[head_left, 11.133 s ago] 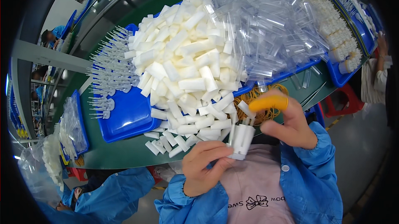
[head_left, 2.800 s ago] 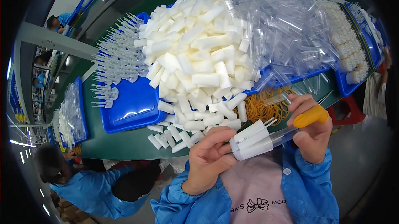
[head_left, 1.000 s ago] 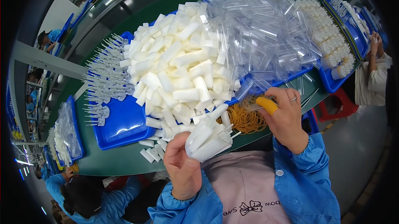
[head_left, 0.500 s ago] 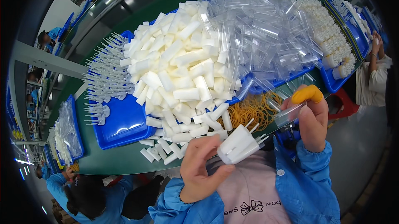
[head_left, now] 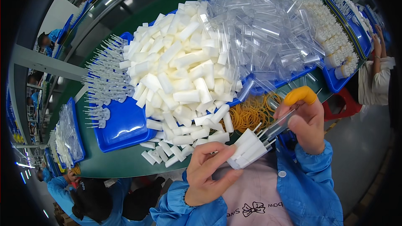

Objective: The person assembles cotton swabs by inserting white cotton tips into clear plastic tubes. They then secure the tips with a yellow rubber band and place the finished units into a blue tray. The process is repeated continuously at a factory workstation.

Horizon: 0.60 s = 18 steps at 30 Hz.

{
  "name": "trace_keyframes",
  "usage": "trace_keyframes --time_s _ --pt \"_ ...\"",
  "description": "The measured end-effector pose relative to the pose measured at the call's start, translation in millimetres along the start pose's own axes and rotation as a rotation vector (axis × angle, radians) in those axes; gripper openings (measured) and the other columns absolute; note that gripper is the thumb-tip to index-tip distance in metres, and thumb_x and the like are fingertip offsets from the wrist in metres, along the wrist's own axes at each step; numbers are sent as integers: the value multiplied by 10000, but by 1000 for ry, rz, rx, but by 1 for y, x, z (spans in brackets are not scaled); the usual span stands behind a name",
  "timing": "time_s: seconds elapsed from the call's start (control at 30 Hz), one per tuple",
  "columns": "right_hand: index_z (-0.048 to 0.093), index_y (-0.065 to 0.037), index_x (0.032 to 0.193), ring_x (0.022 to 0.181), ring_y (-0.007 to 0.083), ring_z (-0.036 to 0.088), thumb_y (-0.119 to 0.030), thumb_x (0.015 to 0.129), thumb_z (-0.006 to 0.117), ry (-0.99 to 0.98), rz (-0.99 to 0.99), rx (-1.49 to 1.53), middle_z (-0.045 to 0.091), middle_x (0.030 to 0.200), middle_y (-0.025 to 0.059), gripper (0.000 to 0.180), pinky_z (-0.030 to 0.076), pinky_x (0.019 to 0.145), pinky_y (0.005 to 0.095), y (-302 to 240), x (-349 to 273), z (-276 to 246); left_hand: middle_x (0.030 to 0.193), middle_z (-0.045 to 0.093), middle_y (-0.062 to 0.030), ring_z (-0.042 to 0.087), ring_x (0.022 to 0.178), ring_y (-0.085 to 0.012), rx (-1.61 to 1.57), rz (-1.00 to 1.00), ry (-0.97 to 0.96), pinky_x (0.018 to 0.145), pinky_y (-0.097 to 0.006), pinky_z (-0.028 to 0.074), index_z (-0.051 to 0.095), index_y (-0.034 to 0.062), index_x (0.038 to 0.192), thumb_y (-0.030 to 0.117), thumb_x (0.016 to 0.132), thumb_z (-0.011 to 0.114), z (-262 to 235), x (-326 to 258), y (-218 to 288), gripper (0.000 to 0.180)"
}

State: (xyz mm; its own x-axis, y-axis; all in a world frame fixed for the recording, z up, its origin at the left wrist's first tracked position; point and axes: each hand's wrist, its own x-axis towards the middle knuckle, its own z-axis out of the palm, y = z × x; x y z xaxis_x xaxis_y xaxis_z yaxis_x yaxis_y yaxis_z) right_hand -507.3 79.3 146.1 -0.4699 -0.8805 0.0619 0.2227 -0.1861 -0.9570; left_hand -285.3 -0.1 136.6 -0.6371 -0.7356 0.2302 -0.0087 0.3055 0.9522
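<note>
White tube cluster (head_left: pixel 247 151) is in front of our pink shirt (head_left: pixel 243 186): left hand's (head_left: pixel 201 180) grip pinches its base, right hand's (head_left: pixel 313 123) grip pinches a clear sleeve (head_left: pixel 277 129) near its thin stems. We see dark lettering (head_left: pixel 274 210) beside a bow print (head_left: pixel 253 208) on the shirt.

In our left hand (head_left: pixel 209 175) we hold a bundle of white foam cylinders (head_left: pixel 248 148), packed side by side and tilted, base toward the lower left, thin white rods (head_left: pixel 258 126) jutting from the upper right end. Our right hand (head_left: pixel 309 125) pinches a clear plastic tube (head_left: pixel 278 128), slanting down toward those rods; whether they touch, we cannot tell.
</note>
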Motion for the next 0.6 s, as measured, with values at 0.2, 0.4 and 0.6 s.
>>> trace_keyframes --time_s 0.2,0.4,0.6 --pt "541 0 1002 787 145 592 -22 744 679 -64 -29 -16 598 857 78 293 467 765 286 1 -1 1 1060 519 -158 574 901 -214 -25 71 -43 738 -289 502 612 -36 1119 41 665 782 -3 5 0 491" --pt "566 8 947 770 144 598 14 701 720 -49 -69 -64 602 848 76 290 474 755 286 -7 -5 4 1033 539 -157 567 882 -223 -35 -11 -3 716 -288 484 608 -32 1125 77 656 789 -3 2 3 515" --pt "580 13 939 760 146 601 2 695 751 -115 14 -38 605 847 71 297 482 744 279 -12 -6 -6 1021 541 -155 565 876 -226 20 39 -20 721 -295 479 604 -31 1131 73 659 782 -3 3 5 515"
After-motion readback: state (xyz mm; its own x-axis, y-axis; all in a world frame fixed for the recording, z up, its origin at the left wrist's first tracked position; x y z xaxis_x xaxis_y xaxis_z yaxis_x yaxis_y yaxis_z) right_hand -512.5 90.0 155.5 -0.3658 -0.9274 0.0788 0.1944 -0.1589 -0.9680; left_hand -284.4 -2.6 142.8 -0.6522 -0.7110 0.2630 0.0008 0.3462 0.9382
